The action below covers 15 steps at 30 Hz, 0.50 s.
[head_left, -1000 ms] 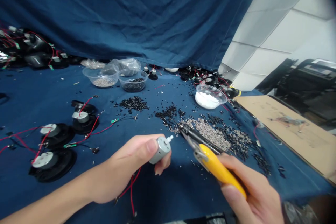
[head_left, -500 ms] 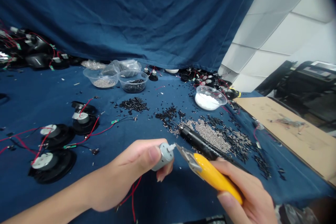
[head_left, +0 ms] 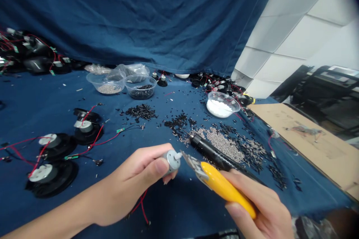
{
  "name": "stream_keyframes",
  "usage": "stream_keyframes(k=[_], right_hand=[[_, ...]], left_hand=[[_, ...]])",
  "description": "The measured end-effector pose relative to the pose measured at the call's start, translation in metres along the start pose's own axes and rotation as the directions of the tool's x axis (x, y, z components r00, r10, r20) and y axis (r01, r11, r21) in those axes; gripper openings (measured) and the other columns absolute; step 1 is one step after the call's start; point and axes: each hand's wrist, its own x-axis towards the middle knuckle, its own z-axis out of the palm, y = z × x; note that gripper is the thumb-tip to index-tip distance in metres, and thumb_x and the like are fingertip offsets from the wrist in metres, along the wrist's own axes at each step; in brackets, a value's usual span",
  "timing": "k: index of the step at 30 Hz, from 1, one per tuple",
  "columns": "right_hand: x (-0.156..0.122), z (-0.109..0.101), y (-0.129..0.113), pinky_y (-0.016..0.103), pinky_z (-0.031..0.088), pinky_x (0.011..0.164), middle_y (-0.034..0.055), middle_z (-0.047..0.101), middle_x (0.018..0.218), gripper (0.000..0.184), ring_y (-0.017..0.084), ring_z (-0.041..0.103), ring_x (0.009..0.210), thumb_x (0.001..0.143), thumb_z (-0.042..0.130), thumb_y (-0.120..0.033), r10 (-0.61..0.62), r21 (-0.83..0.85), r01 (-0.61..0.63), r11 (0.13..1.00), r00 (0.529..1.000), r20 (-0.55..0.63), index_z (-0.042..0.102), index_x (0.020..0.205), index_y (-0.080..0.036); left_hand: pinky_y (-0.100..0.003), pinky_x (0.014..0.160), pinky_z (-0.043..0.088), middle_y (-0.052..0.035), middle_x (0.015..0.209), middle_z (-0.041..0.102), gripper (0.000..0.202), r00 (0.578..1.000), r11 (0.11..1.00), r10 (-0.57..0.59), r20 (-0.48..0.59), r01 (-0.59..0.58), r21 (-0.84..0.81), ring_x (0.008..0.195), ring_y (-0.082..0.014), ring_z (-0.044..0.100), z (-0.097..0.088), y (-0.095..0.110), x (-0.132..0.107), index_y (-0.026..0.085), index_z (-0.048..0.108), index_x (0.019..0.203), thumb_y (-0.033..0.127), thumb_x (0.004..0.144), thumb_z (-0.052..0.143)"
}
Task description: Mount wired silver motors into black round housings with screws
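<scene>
Held between thumb and fingers of my left hand is a small silver motor, with red wires hanging below it. A small white piece sits on the motor's shaft and points to the right. My right hand is closed around a yellow utility knife. The knife's blade tip is right at the white piece; whether they touch I cannot tell. Just behind the knife lies a black electric screwdriver on the blue cloth.
Loose silver screws and black screws lie in heaps. A bowl of white pieces stands right, two clear bowls at back left. Wired motors on black bases are at left, a cardboard sheet at right.
Both hands, the motor and the knife appear slightly further left, as does the whole scene. The motor has turned a little, and the blade stays at the white piece.
</scene>
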Motion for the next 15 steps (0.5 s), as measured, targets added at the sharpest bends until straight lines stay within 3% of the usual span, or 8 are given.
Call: stream_keyframes(k=[6,10,12,15], right_hand=[[0.016,-0.002,-0.016,0.028,0.061,0.067,0.008,0.071,0.093,0.035,0.027,0.07,0.082,0.093,0.059,-0.05,0.04,0.034,-0.04,0.999,0.999,-0.002,0.073,0.103,-0.021],[0.028,0.005,-0.015,0.023,0.058,0.055,0.0061,0.07,0.087,0.029,0.022,0.069,0.072,0.096,0.056,-0.042,0.128,0.152,-0.138,0.979,0.989,0.074,0.073,0.1,-0.02],[0.026,0.006,-0.01,0.024,0.059,0.056,0.0062,0.071,0.088,0.027,0.023,0.069,0.073,0.095,0.057,-0.042,0.145,0.148,-0.148,0.978,0.989,0.029,0.073,0.1,-0.02],[0.012,0.003,-0.005,0.029,0.061,0.062,0.0074,0.071,0.094,0.03,0.027,0.07,0.08,0.091,0.062,-0.046,0.109,0.061,-0.104,0.993,0.991,-0.079,0.073,0.103,-0.021]], left_hand=[[-0.027,0.065,0.031,-0.0004,0.075,0.045,0.053,0.99,0.992,0.083,-0.114,-0.072,0.103,0.07,-0.0152,0.04,0.003,-0.004,-0.003,0.017,0.05,0.078,0.065,0.093,0.033],[-0.027,0.064,0.03,-0.0004,0.075,0.044,0.043,0.983,0.965,0.169,-0.079,-0.148,0.218,0.069,-0.0145,0.04,0.005,-0.004,-0.005,0.018,0.049,0.08,0.053,0.099,0.033],[-0.027,0.064,0.03,-0.0001,0.075,0.043,0.039,0.981,0.951,0.183,-0.066,-0.159,0.265,0.068,-0.014,0.039,0.005,-0.004,-0.004,0.017,0.048,0.082,0.048,0.1,0.032],[-0.027,0.065,0.031,0.0,0.076,0.042,0.042,0.978,0.95,0.16,-0.13,-0.117,0.288,0.069,-0.0142,0.038,0.002,-0.005,-0.002,0.017,0.047,0.082,0.053,0.099,0.032]])
